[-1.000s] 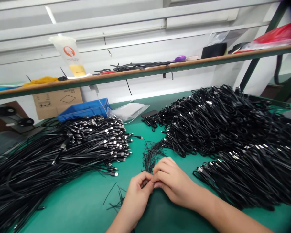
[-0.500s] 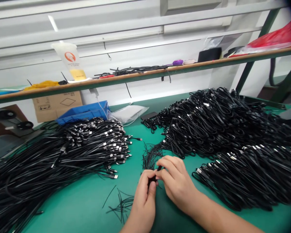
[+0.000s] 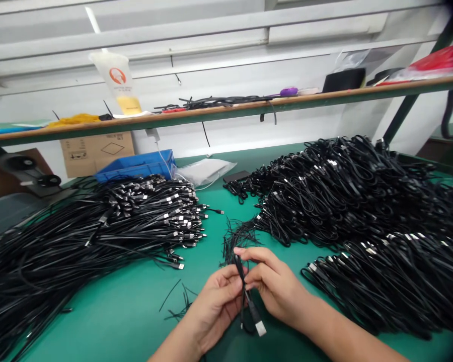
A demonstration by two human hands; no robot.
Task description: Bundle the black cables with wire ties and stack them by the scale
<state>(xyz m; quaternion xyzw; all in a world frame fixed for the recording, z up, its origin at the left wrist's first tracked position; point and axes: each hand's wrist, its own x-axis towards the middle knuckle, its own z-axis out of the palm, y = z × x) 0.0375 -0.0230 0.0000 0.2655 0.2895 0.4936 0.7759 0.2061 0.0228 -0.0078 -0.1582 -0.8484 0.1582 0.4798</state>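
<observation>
Black USB cable [image 3: 253, 310], folded bundle; held above green table [image 3: 109, 311], toward near edge. Left hand [image 3: 214, 307]: thumb and fingers pinching bundle's middle. Right hand [image 3: 277, 284]: fingertips pinching alongside. Probably light, pliant, smooth; best held mid-bundle, clear of stiff metal plug [image 3: 261, 328].

Orange round logo [image 3: 117, 76] on the cup [image 3: 120, 86] — diamond outline [image 3: 112, 148] on the carton [image 3: 93, 157] — lettering [image 3: 123, 89] illegible
</observation>
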